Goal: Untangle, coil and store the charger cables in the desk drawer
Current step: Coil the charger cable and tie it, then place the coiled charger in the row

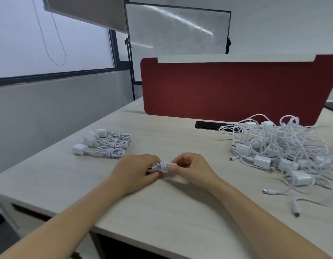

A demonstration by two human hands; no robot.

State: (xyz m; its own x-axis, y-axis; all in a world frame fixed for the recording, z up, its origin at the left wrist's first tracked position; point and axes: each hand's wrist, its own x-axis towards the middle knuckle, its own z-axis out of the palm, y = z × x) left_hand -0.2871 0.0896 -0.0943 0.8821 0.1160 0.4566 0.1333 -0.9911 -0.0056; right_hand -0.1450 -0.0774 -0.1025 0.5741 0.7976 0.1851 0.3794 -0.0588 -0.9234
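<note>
On the desk [162, 212], right in front of the person, both hands work one white cable bundle [162, 166]. The left hand [135, 171] has its fingers curled around the left end of the loops. The right hand [190, 169] pinches the right end, fingertips clamped together on the cord just beside the wrap. The bundle is folded into a short hank with a few tight turns around its waist. It looks almost finished, so the step in hand is probably securing that wrap. Its plug block is hidden by the hands.

A dark gap shows under the desk edge at 7 o'clock. Whether it is the drawer cannot be told, and nothing appears stored yet.

At 4 o'clock a loose cord end [297, 209] lies by itself. At 10 o'clock three coiled chargers [105, 144] sit side by side in a row, each a neat wrapped hank with its square white plug at the left.

At 2 o'clock is the tangled heap [285, 146], many thin white cords looped through several plug blocks. Most of the work is likely still there.

At 12 o'clock stands a red divider [236, 88].
</note>
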